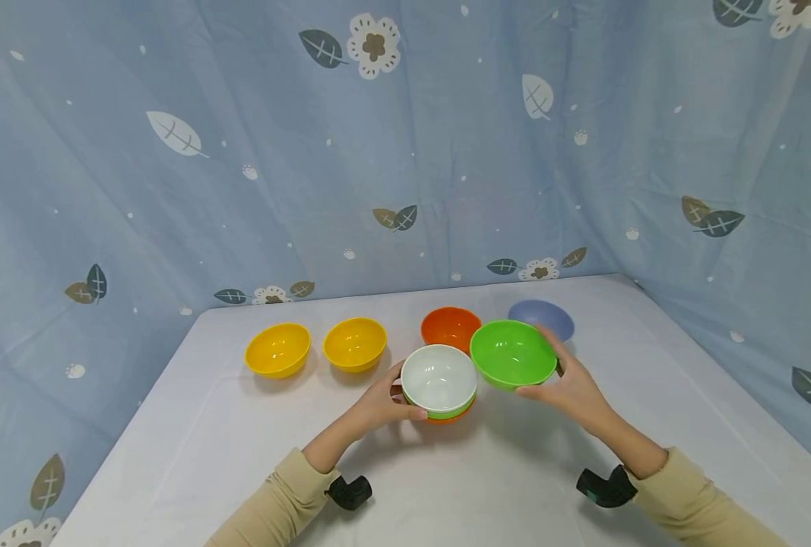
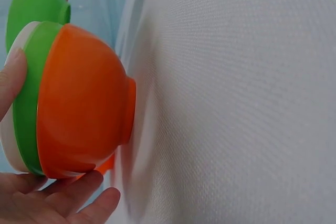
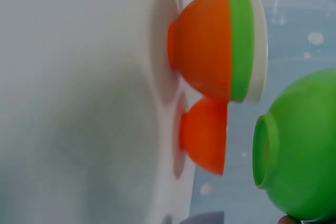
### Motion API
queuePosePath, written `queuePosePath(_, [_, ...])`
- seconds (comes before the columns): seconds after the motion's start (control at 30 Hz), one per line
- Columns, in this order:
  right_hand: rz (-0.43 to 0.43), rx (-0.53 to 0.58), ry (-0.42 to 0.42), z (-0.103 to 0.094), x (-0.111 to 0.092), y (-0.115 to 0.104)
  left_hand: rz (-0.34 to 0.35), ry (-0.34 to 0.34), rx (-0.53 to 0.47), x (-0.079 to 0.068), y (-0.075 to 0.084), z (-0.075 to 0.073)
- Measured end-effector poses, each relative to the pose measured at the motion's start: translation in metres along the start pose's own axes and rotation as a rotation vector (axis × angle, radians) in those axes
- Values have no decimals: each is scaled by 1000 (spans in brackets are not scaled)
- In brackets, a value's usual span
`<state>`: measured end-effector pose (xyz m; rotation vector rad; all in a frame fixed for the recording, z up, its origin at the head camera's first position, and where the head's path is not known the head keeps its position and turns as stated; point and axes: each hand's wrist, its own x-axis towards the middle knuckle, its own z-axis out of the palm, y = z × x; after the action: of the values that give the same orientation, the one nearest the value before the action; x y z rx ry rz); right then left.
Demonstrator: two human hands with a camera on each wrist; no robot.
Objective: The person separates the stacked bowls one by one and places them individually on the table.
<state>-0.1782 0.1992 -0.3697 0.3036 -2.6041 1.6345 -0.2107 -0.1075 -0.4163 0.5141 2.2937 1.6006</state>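
Note:
My left hand (image 1: pixel 380 404) grips the side of a nested stack, thumb near the rim and fingers around the far side. In that stack a white bowl (image 1: pixel 439 377) sits inside a green bowl (image 2: pixel 32 93), which sits inside an orange bowl (image 2: pixel 84 103). The stack's foot is at or just above the table; I cannot tell which. To its right, my right hand (image 1: pixel 576 389) holds another green bowl (image 1: pixel 512 354) by its side, upright and raised off the table. Its foot shows in the right wrist view, close to the stack but apart from it.
Two yellow bowls (image 1: pixel 278 350) stand side by side at the left on the white-covered table (image 1: pixel 193 456). Behind the stack is a separate orange bowl (image 1: pixel 451 328). A blue bowl (image 1: pixel 542 317), partly hidden, stands at the back right. A patterned blue curtain (image 1: pixel 275 190) hangs behind.

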Motion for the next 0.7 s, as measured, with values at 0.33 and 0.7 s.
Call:
queuePosePath(0.33, [38, -78, 20, -21, -14, 21, -15, 5, 3, 0, 1, 0])
queuePosePath(0.7, [39, -113, 25, -34, -25, 43, -13, -3, 3, 1, 0, 0])
